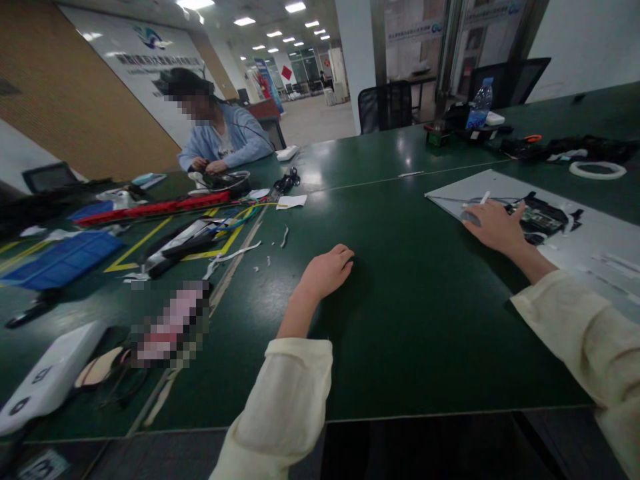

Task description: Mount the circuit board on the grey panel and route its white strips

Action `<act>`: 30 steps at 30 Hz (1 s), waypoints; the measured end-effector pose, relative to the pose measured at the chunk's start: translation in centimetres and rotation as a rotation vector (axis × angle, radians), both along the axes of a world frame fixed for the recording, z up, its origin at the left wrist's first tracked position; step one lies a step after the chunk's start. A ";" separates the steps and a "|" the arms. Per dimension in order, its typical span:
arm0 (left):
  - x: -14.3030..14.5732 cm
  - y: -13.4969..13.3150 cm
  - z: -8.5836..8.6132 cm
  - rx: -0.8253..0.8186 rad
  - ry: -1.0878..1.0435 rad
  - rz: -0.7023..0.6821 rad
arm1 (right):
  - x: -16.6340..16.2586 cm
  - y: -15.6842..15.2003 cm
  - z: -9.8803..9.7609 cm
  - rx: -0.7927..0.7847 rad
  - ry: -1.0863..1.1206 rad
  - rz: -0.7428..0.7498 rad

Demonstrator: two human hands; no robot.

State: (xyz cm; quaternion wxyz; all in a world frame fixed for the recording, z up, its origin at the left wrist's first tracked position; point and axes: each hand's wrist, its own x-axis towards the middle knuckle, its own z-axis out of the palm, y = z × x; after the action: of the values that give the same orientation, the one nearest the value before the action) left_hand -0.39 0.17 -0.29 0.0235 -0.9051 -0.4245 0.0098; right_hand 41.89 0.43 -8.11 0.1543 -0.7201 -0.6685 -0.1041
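My left hand (pixel 327 270) rests on the dark green table (pixel 400 320), its fingers curled loosely under, with nothing visible in it. My right hand (pixel 495 223) lies flat with fingers stretched out on a grey metal panel (pixel 595 243), right beside a green circuit board with black cables (pixel 543 217) mounted on that panel. A thin white stick (pixel 485 197) lies just past my right fingertips. Both forearms wear cream sleeves.
A person in a light blue top (pixel 220 140) works at the far left. Red strips (pixel 160 208), blue trays (pixel 65 260), cables and white tape bits lie left. A white device (pixel 45 380) sits near left; a water bottle (pixel 480 103), tape roll (pixel 597 170) and chairs far right.
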 end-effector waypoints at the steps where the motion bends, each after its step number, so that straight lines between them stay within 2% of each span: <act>1: 0.0 0.0 0.0 0.001 0.000 0.000 | 0.6 0.0 -0.1 0.012 0.001 -0.028; 4: 0.1 0.0 0.1 -0.004 0.004 0.005 | 2.1 -0.1 -0.3 0.061 -0.013 -0.092; 6: 0.1 0.0 0.1 -0.006 0.006 0.011 | 2.6 -0.2 -0.4 0.087 -0.047 -0.075; 10: 0.1 0.0 0.0 -0.005 0.005 0.016 | 2.4 -0.2 -0.7 -0.001 -0.080 0.169; 12: 0.2 0.0 0.0 -0.005 0.007 0.014 | 2.1 -0.1 -1.1 -0.043 -0.040 0.221; 17: 0.2 -0.1 0.3 -0.006 0.009 0.013 | 2.3 0.1 -2.1 -0.097 0.026 0.160; 22: 0.3 -0.2 0.3 -0.019 -0.001 0.026 | 3.1 0.4 -2.1 -0.161 0.076 0.117; 30: 0.5 -0.4 0.4 -0.020 0.010 0.026 | 3.9 1.0 -2.3 -0.109 0.066 0.039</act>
State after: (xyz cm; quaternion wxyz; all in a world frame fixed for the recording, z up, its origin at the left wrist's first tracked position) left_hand 0.08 -0.22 0.06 0.0165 -0.8997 -0.4358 0.0188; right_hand 45.76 1.44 -10.42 0.1387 -0.7173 -0.6816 -0.0408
